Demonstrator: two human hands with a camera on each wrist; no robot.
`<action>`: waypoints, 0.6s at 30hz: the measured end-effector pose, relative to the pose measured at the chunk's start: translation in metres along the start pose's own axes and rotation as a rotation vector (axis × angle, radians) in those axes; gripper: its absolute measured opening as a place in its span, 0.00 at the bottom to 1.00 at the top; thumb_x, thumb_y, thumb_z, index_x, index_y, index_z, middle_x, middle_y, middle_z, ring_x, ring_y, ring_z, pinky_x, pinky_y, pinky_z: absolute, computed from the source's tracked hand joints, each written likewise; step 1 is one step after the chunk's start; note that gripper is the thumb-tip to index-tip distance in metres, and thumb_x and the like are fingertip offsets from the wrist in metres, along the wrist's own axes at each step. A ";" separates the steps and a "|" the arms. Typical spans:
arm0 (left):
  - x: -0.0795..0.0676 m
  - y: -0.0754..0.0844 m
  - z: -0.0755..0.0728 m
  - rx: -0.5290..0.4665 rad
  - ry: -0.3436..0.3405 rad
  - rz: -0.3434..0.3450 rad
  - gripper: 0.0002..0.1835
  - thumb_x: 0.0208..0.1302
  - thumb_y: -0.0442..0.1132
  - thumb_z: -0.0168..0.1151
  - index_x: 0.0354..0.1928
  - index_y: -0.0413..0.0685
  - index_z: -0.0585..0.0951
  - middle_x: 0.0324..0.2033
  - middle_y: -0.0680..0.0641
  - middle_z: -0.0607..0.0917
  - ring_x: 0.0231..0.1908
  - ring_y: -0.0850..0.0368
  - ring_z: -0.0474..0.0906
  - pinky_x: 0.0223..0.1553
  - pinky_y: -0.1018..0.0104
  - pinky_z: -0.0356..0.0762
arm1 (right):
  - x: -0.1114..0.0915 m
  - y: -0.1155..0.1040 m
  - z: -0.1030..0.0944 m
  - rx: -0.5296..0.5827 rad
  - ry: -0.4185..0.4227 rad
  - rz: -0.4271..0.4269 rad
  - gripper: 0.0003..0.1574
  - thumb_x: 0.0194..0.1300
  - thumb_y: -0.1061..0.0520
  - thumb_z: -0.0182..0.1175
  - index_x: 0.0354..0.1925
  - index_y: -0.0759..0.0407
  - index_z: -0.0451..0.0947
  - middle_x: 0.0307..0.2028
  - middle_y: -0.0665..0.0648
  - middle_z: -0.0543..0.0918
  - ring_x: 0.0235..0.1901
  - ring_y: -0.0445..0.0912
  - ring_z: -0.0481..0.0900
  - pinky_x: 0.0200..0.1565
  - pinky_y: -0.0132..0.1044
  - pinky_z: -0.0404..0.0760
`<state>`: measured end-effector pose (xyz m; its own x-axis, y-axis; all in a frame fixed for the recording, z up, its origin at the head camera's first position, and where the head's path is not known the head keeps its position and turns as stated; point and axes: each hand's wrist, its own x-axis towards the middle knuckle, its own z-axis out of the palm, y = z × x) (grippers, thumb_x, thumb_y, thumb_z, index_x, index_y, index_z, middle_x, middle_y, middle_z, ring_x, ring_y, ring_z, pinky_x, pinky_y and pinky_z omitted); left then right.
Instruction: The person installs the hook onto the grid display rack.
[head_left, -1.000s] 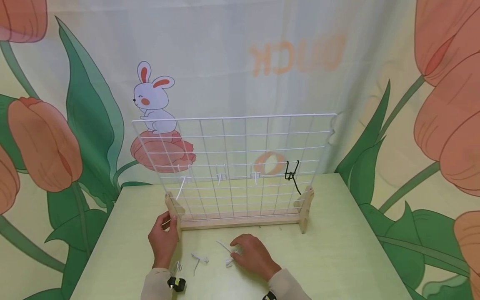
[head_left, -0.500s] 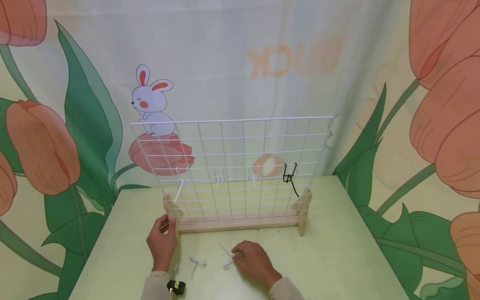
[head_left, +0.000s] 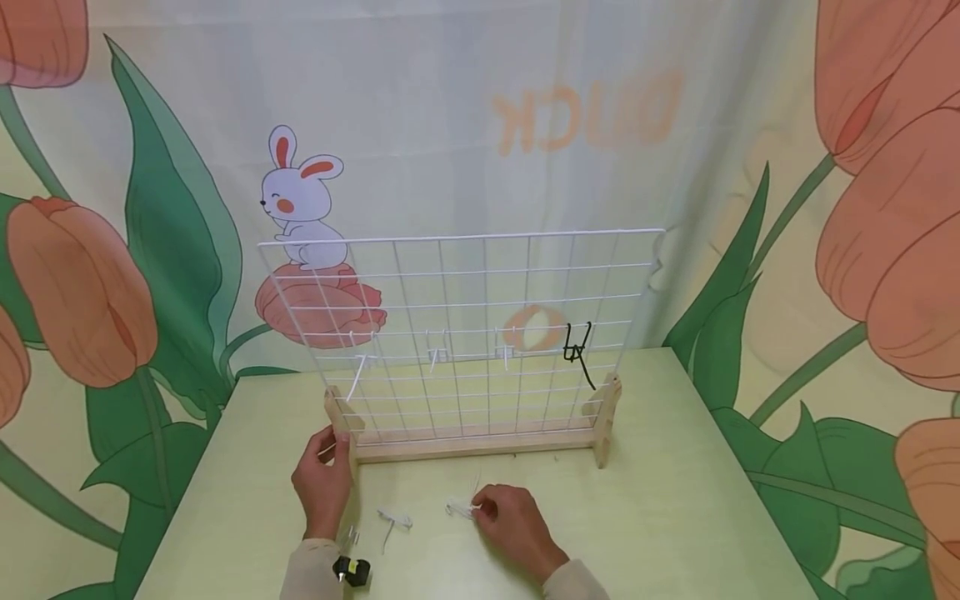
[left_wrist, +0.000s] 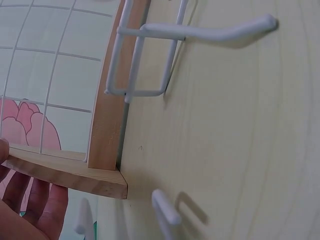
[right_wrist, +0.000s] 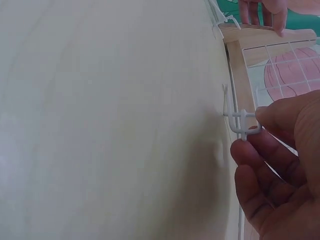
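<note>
White hook (head_left: pixel 461 507) at lower centre is pinched by the right hand (head_left: pixel 517 527), left hand (head_left: pixel 324 490) gripping the wooden stand (head_left: pixel 480 447); a slack pinch could drop the hook.

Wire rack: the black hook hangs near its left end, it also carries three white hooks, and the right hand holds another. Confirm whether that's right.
Not quite: the black hook hangs near the right end of the wire rack, as the head view shows. Three white hooks do hang there too, and the right hand does hold another white hook.
</note>
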<state>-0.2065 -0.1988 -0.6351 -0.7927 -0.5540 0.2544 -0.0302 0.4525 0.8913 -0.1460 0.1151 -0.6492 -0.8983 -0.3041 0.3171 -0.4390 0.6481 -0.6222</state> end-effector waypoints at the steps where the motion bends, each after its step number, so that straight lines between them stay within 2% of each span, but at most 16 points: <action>1: 0.000 0.000 0.000 -0.002 -0.002 0.002 0.19 0.77 0.50 0.64 0.62 0.51 0.85 0.54 0.43 0.90 0.50 0.44 0.90 0.44 0.82 0.70 | 0.000 0.000 0.001 0.011 -0.005 0.008 0.05 0.64 0.61 0.74 0.38 0.53 0.89 0.29 0.43 0.88 0.28 0.28 0.78 0.33 0.24 0.80; 7: 0.000 -0.001 0.000 -0.008 0.003 0.012 0.18 0.76 0.50 0.65 0.61 0.51 0.85 0.54 0.43 0.91 0.49 0.43 0.91 0.42 0.88 0.67 | -0.004 -0.003 0.004 0.079 -0.024 0.058 0.03 0.65 0.59 0.74 0.38 0.54 0.89 0.25 0.42 0.85 0.26 0.27 0.77 0.32 0.25 0.80; 18: 0.001 0.002 -0.002 -0.015 0.005 0.023 0.17 0.76 0.48 0.65 0.60 0.50 0.86 0.51 0.42 0.91 0.46 0.45 0.90 0.41 0.86 0.67 | -0.008 -0.009 0.006 0.111 -0.015 0.073 0.05 0.66 0.57 0.74 0.39 0.55 0.88 0.24 0.41 0.89 0.23 0.24 0.79 0.38 0.31 0.86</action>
<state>-0.2061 -0.1995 -0.6329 -0.7898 -0.5471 0.2773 -0.0022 0.4545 0.8907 -0.1349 0.1079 -0.6503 -0.9279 -0.2697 0.2573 -0.3703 0.5880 -0.7191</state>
